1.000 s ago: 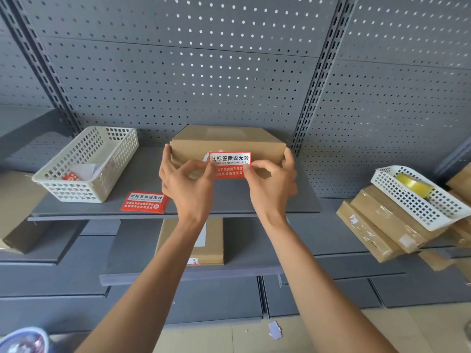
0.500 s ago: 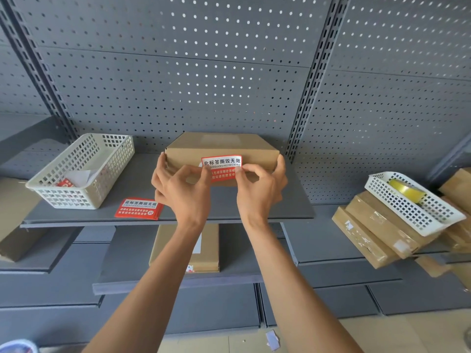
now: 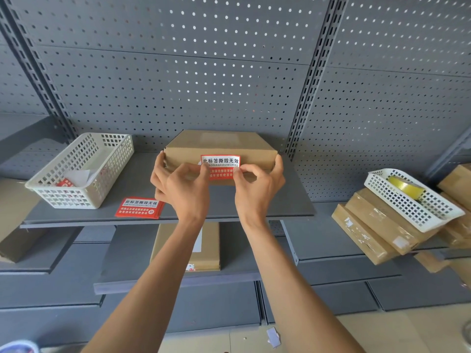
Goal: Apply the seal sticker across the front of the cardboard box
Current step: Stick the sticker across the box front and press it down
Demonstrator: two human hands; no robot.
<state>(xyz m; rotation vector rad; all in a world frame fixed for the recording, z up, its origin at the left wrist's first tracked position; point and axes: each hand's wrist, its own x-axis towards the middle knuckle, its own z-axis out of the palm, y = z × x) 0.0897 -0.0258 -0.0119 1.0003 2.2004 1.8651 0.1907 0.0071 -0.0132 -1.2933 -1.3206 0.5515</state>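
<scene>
Red seal sticker (image 3: 221, 166) on cardboard box (image 3: 219, 149) front, both hands' fingers (image 3: 204, 169) at edges.

Box (image 3: 219, 146) on shelf (image 3: 267, 202), basket (image 3: 84, 169) left

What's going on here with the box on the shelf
A person is sticking a red and white seal sticker onto the front of a cardboard box on a grey shelf. The left hand and right hand press it at its lower corners while their other fingers brace the box's ends. More stickers lie beside a white basket.
</scene>
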